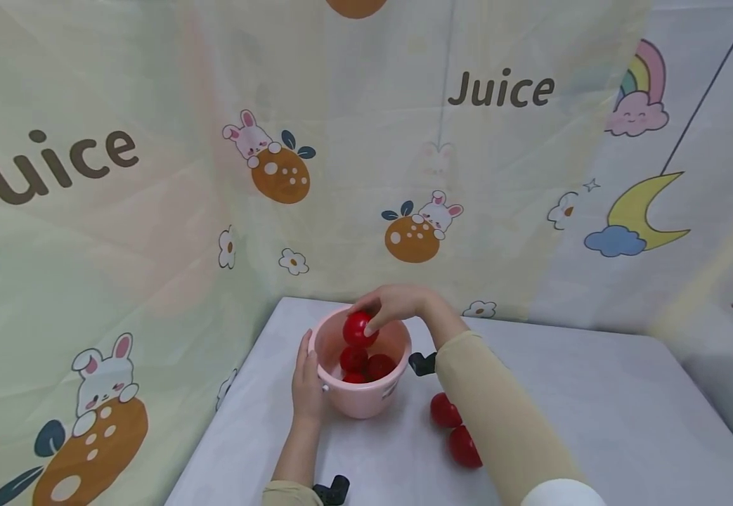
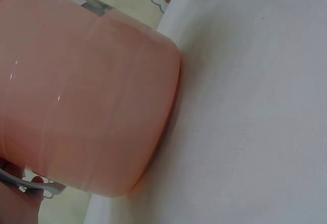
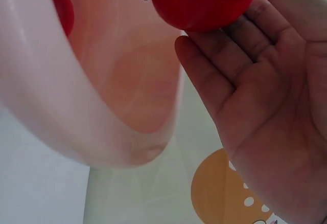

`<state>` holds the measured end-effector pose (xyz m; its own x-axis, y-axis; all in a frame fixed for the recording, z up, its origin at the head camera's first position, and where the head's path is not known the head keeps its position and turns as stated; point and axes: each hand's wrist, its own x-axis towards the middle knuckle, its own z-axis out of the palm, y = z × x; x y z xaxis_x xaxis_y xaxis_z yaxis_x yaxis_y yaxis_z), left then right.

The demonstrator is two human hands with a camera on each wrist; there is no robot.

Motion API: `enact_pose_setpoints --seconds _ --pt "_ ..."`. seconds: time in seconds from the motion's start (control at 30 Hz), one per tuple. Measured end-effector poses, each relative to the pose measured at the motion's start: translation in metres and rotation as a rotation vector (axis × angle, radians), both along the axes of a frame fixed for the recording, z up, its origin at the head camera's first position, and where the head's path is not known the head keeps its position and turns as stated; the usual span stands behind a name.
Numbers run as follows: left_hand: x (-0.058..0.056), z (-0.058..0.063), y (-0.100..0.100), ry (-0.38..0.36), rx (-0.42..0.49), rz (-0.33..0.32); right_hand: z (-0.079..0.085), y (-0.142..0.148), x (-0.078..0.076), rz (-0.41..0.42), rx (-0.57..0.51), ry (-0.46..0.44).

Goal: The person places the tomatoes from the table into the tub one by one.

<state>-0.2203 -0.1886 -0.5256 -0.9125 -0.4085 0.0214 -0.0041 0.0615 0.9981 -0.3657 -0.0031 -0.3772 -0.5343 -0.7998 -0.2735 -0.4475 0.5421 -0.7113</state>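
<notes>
A pink bucket [image 1: 362, 400] stands on the white table, with red tomatoes [image 1: 380, 366] lying inside it. My right hand [image 1: 398, 302] pinches another tomato [image 1: 358, 329] between thumb and fingers over the bucket's mouth. Seen from the right wrist, that tomato [image 3: 202, 1] shows a dark curly stem beside the bucket's rim [image 3: 112, 152]. On the bucket's left side, my left hand [image 1: 306, 379] rests with fairly straight fingers against the outer wall, fingertips near the rim. Close to this hand in the left wrist view is the grey handle [image 2: 53, 187].
Two more tomatoes [image 1: 464, 448] lie on the table [image 1: 594, 407] to the right of the bucket, partly covered by the right sleeve [image 1: 499, 414]. A printed cloth [image 1: 353, 154] hangs behind and along the table's left side.
</notes>
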Motion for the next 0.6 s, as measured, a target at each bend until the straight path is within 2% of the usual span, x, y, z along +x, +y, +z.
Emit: enact_pose_setpoints --seconds 0.47,0.6 --pt "0.0 0.0 -0.001 -0.004 0.003 0.011 -0.001 -0.019 -0.001 0.039 0.178 0.054" --pt "0.001 0.0 0.001 -0.003 -0.001 0.012 -0.001 -0.024 0.002 0.026 0.228 0.046"
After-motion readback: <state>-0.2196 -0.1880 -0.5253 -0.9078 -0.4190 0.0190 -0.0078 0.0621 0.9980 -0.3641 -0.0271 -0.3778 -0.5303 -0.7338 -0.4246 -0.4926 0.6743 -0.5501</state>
